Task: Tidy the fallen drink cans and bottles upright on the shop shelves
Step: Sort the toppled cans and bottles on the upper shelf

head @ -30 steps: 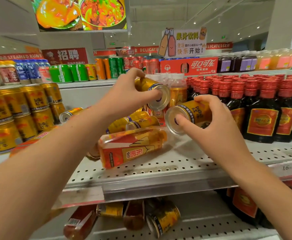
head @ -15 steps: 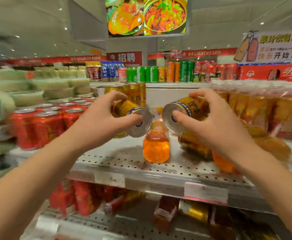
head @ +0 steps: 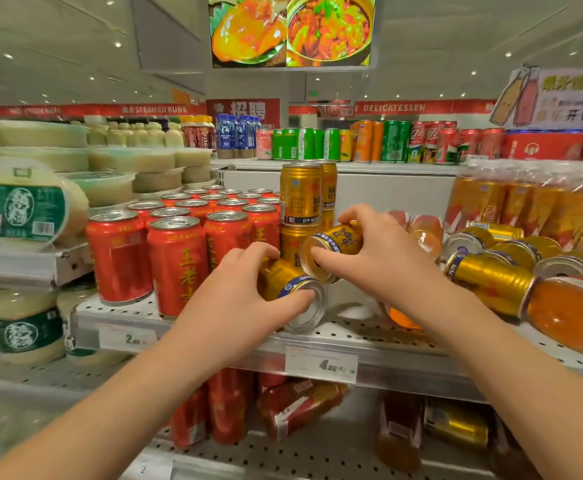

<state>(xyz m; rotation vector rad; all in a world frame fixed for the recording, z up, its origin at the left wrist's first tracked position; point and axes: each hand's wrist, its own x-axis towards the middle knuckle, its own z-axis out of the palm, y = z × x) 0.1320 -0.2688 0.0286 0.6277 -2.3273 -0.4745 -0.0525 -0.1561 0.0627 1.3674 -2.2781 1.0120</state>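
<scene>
The left hand (head: 245, 289) had its fingers curled round a short gold aluminium drink can (head: 284, 277), tilted just in front of the stacked upright gold cans (head: 300, 199) with its base close to the white perforated metal shelf (head: 352, 336), seemingly to stand it there. The right hand (head: 380, 258) gripped a second gold can (head: 338, 237) sideways, just right of that stack, probably next for the same row; more fallen gold cans (head: 490, 275) lay further right of the stack
</scene>
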